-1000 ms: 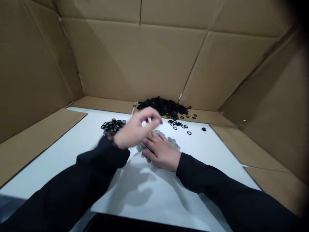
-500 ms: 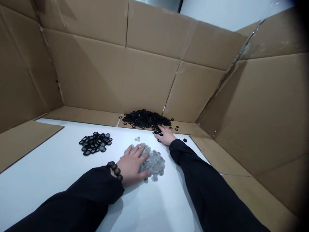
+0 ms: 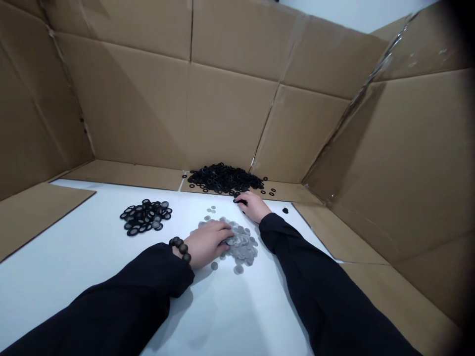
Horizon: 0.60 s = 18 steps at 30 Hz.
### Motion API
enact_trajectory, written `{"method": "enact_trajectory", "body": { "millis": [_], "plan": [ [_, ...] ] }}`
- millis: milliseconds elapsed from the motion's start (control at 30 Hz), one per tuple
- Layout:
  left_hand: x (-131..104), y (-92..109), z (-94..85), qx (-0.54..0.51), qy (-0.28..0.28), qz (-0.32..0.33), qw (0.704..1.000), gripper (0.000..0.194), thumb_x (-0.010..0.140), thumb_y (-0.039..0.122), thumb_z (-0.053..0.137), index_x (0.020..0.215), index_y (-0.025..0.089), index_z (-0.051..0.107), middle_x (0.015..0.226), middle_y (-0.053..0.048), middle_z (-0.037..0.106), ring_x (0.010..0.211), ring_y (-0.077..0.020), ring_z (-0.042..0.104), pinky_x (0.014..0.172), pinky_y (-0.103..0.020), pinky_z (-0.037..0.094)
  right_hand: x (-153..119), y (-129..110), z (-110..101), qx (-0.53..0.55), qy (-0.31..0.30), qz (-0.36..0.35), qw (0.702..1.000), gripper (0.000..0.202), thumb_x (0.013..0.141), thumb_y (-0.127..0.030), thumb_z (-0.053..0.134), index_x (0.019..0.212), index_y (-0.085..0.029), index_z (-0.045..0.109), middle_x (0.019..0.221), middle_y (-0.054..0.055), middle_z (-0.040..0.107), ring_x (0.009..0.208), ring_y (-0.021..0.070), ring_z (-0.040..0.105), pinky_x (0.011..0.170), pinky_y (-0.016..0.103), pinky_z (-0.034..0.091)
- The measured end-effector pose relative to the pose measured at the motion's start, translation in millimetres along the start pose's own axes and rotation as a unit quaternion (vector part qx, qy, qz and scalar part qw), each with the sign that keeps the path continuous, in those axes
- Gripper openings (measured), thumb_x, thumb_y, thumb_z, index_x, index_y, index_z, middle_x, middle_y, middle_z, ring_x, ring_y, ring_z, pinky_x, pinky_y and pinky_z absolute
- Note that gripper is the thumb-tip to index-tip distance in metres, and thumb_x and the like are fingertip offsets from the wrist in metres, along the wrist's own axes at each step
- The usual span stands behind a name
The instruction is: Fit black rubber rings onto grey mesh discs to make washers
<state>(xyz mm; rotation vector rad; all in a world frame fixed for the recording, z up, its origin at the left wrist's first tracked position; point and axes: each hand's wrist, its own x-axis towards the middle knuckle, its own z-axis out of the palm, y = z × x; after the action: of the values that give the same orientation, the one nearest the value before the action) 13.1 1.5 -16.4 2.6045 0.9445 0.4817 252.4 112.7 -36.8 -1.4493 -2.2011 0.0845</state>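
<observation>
My left hand [image 3: 210, 242], with a beaded bracelet at its wrist, rests on the left side of a pile of thin grey discs [image 3: 243, 247]. Its fingers are bent over the discs; thumb and fingers stay apart. At the front edge of a heap of black rings [image 3: 222, 177], my right hand [image 3: 255, 206] curls its fingers around a few loose black rings [image 3: 242, 201]; how many are under the fingers is hidden. To the left lies a group of black rings with grey discs in them [image 3: 146, 217].
Tall cardboard walls [image 3: 230, 113] stand at the back and both sides of the white table [image 3: 218, 311]. Cardboard strips [image 3: 122, 170] line its edges. A small black piece [image 3: 285, 210] lies to the right, and a few stray discs [image 3: 211, 210] lie behind the grey pile.
My left hand's spread fingers have bent inward over the grey discs, which have shifted a little. My right hand's fingers have curled around the loose black rings. The view has tilted slightly.
</observation>
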Motion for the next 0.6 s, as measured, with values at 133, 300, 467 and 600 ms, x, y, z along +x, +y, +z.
{"method": "enact_trajectory", "body": {
  "millis": [133, 300, 467, 600],
  "plan": [
    [-2, 0, -3.2, 0.012, 0.031, 0.007, 0.999, 0.039, 0.09, 0.03, 0.053, 0.128, 0.021, 0.059, 0.136, -0.009, 0.058, 0.131, -0.0256, 0.047, 0.114, -0.04, 0.034, -5, 9, -8, 0.022, 0.014, -0.004, 1.0, 0.023, 0.083, -0.014, 0.058, 0.102, -0.019, 0.071, 0.103, 0.007, 0.068, 0.097, 0.0193, 0.062, 0.094, 0.033, 0.046],
    [-6, -4, 0.8, 0.057, 0.02, -0.077, 0.995, 0.081, 0.081, 0.066, 0.054, 0.145, 0.018, 0.042, 0.159, -0.016, 0.026, 0.148, -0.0379, 0.017, 0.119, -0.058, 0.013, -13, 20, -14, 0.048, 0.023, 0.016, 0.998, 0.031, 0.078, -0.018, 0.064, 0.108, -0.017, 0.068, 0.104, 0.008, 0.07, 0.088, 0.0177, 0.064, 0.086, 0.031, 0.051],
    [-6, -7, 7.0, 0.076, -0.025, -0.091, 0.993, 0.098, 0.076, 0.075, 0.052, 0.15, 0.014, 0.035, 0.16, -0.019, 0.021, 0.148, -0.0383, 0.013, 0.12, -0.056, 0.009, -20, 23, -18, 0.047, 0.025, 0.028, 0.998, 0.034, 0.08, -0.021, 0.063, 0.114, -0.015, 0.066, 0.106, 0.011, 0.069, 0.093, 0.0198, 0.064, 0.087, 0.033, 0.05],
    [-3, -7, 5.1, 0.058, -0.041, -0.064, 0.995, 0.084, 0.082, 0.063, 0.055, 0.146, 0.01, 0.041, 0.157, -0.018, 0.029, 0.147, -0.0339, 0.021, 0.121, -0.048, 0.015, -22, 20, -17, 0.035, 0.005, 0.007, 0.999, 0.031, 0.079, -0.024, 0.067, 0.109, -0.016, 0.07, 0.104, 0.011, 0.069, 0.097, 0.0227, 0.063, 0.093, 0.036, 0.047]
  ]
}}
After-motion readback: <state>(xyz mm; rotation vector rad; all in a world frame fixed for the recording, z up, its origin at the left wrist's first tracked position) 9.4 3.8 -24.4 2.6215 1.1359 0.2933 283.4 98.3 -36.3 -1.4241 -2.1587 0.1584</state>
